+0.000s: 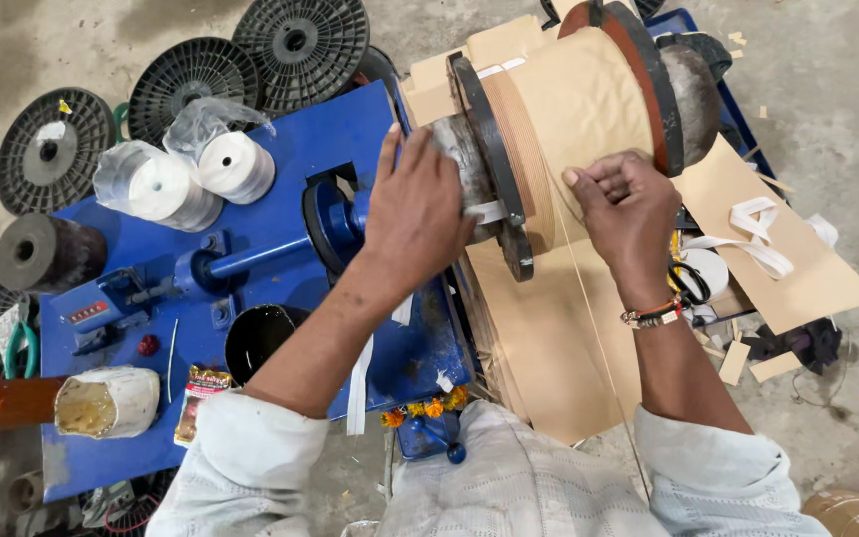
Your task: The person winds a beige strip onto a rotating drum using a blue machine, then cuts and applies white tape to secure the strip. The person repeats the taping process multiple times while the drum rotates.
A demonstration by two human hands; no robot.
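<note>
The left hand point(418, 204) lies flat, fingers spread, against the grey hub and black flange point(489, 149) of a big drum point(579, 99) wrapped in tan paper, at the right edge of the blue desk point(290, 149). The right hand point(626, 209) rests on the paper with fingers curled together; whether it pinches the thin wire point(594, 328) running down from there, I cannot tell. Two white tape rolls point(196, 174) in plastic sit near the desk's far left corner, black spools point(201, 75) beyond on the floor.
</note>
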